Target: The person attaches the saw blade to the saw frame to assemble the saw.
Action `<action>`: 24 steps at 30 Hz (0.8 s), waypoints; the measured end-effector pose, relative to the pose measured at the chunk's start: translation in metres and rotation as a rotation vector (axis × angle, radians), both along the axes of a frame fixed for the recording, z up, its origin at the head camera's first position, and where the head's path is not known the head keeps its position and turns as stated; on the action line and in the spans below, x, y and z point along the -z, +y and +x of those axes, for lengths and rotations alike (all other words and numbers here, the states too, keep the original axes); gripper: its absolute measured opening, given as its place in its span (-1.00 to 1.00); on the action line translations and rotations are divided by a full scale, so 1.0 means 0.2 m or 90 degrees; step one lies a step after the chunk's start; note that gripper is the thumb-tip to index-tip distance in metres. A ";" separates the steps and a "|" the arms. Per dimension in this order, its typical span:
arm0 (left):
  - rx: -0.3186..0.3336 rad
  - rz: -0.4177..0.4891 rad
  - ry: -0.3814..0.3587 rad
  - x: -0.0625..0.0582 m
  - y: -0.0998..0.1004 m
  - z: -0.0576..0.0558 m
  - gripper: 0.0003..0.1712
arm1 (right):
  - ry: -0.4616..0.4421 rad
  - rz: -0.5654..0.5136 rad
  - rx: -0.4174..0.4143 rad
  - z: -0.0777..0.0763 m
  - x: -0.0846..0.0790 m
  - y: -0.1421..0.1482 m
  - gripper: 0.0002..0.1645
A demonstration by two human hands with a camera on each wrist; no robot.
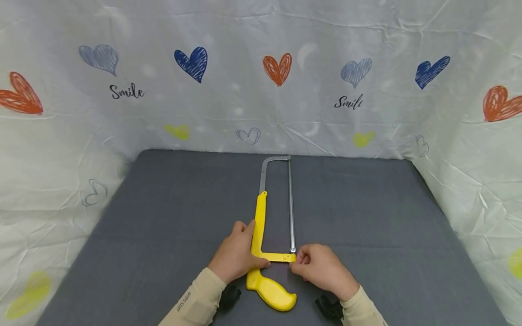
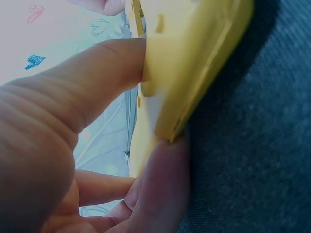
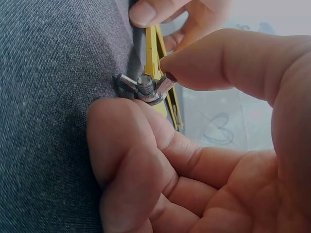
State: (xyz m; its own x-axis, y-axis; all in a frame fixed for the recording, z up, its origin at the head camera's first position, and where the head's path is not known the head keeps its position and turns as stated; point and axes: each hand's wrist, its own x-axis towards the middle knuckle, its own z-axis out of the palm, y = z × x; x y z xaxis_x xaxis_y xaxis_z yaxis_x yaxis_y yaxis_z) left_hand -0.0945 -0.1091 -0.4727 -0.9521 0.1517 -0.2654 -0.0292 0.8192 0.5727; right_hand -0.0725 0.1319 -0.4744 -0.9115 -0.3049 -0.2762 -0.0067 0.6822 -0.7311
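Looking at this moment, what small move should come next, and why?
Probably a slight turn of the wing nut by the right hand: its thumb is at one wing, while the left hand grips the saw and could steady it. Which way to turn, the pictures don't settle.

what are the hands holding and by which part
The left hand holds the hacksaw by its yellow frame beyond the handle; the right hand pinches its wing nut by the wings.

Right hand (image 3: 214, 164), thumb against a silvery wing nut (image 3: 156, 97)
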 end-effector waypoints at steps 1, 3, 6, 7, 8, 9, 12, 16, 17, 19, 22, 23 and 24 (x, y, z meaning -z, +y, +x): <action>0.001 0.001 0.001 0.00 0.00 0.00 0.45 | -0.001 0.000 -0.001 0.00 0.00 0.00 -0.79; 0.003 0.003 0.001 0.00 0.00 0.00 0.45 | -0.004 -0.004 -0.001 0.00 0.01 0.00 -0.80; 0.004 0.002 0.004 0.01 0.00 0.00 0.45 | -0.008 -0.014 -0.002 0.00 0.01 0.00 -0.82; 0.004 0.002 0.004 0.01 0.00 0.00 0.45 | -0.008 -0.016 -0.002 0.00 0.01 0.00 -0.82; 0.003 0.001 0.005 0.01 0.00 0.00 0.45 | -0.008 -0.018 -0.003 0.00 0.01 0.00 -0.82; 0.002 0.001 0.006 0.01 0.00 0.00 0.45 | -0.008 -0.020 -0.004 0.00 0.00 0.00 -0.82; 0.001 0.003 0.007 0.01 0.00 0.00 0.44 | -0.008 -0.026 -0.006 0.00 0.00 0.01 -0.81; 0.001 0.005 0.005 0.01 0.00 0.01 0.45 | -0.004 -0.030 -0.010 0.00 0.01 0.01 -0.79; 0.002 0.004 0.005 0.01 -0.01 0.01 0.45 | -0.003 -0.030 -0.011 0.00 0.02 0.01 -0.79; 0.002 0.004 0.003 0.01 -0.01 0.01 0.45 | -0.003 -0.029 -0.014 0.00 0.02 0.01 -0.79; 0.002 0.007 0.002 0.01 -0.01 0.01 0.45 | 0.000 -0.024 -0.021 0.00 0.02 0.01 -0.80; 0.002 0.008 0.003 0.01 -0.01 0.01 0.45 | 0.003 -0.021 -0.022 0.00 0.02 0.01 -0.81; 0.002 0.009 0.003 0.01 -0.01 0.00 0.45 | 0.007 -0.017 -0.023 0.00 0.02 0.01 -0.82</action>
State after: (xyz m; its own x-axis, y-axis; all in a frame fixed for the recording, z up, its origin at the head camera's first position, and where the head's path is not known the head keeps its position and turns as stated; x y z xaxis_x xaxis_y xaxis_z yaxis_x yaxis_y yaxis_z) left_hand -0.0937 -0.1107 -0.4744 -0.9531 0.1581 -0.2581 -0.0237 0.8111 0.5844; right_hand -0.0726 0.1337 -0.4777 -0.9025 -0.3453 -0.2576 -0.0391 0.6612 -0.7492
